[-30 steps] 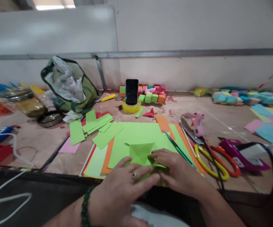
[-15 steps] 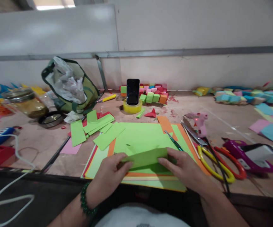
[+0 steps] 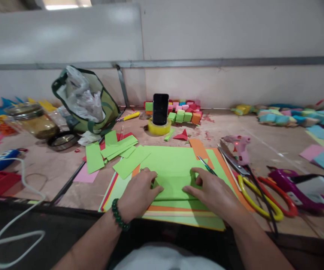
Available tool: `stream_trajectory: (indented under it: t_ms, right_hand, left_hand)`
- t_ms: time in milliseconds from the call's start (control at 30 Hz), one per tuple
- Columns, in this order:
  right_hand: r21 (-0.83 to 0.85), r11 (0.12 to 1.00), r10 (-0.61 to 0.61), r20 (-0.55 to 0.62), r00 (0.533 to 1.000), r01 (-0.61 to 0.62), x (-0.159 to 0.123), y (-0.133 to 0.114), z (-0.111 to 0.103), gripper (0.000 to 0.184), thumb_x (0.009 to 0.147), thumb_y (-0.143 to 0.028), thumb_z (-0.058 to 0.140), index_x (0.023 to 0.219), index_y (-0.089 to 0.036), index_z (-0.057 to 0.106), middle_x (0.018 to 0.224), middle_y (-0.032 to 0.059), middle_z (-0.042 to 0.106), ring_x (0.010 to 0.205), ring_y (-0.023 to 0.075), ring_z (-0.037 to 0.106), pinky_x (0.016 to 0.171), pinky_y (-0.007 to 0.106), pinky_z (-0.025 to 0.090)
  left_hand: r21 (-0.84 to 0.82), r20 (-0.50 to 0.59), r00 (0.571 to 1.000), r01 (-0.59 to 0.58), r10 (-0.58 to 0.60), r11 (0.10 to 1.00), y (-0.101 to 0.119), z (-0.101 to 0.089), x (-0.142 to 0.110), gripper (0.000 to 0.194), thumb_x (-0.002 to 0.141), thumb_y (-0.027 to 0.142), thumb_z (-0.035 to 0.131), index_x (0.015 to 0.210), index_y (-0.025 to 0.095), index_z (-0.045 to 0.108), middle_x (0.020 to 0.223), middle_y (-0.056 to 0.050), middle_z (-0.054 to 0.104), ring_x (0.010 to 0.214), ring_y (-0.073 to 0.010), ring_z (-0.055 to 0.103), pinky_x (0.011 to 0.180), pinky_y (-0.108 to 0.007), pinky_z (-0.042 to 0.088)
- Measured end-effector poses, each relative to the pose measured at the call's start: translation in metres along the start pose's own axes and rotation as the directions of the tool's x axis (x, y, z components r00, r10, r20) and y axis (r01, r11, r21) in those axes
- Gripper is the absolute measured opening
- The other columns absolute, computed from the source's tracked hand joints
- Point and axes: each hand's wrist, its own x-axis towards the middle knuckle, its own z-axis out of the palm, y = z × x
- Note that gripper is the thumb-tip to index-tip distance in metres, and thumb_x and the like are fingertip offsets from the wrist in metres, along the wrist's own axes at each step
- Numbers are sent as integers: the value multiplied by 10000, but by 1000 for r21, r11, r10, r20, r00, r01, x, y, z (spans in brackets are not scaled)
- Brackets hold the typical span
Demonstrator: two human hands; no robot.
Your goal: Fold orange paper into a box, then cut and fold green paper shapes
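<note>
A folded piece of light green paper [image 3: 171, 187] lies flat over the stack of coloured paper sheets [image 3: 173, 155], its straight folded edge towards me. My left hand [image 3: 142, 191], with a green bead bracelet at the wrist, grips its left end between thumb and bent fingers. At the right end my right hand [image 3: 212, 189] does the same, thumb resting on the near part. Some fingertips are hidden behind the hands. Just beyond my right hand lies a slim green tool [image 3: 206, 165] with a pointed silver tip, partly covered.
Scissors [image 3: 243, 185] with yellow and red handles, a pink glue gun [image 3: 243, 150] and a purple glue gun [image 3: 293, 187] lie right. Green paper strips [image 3: 121, 146] are scattered left. A phone [image 3: 160, 108] stands in a yellow tape roll [image 3: 159, 128] at the back.
My hands were close together over the green paper, then held it raised and tilted by both ends. Now the paper is lowered flat onto the stack, hands still at its ends.
</note>
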Motion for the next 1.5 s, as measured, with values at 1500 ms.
stream_trajectory:
  t_ms: [1500]
  right_hand:
    - [808,587,85,-115,990,44,-10,5,-4,448,605,-424,790,930,-185,595,555,-57,508,488,104,463,457,230,364]
  left_hand:
    - [-797,-72,997,-43,-23,603,-8,-2,-9,301,809,392,594,669,178,436,586,73,308,543,-80,302,502,-206,259]
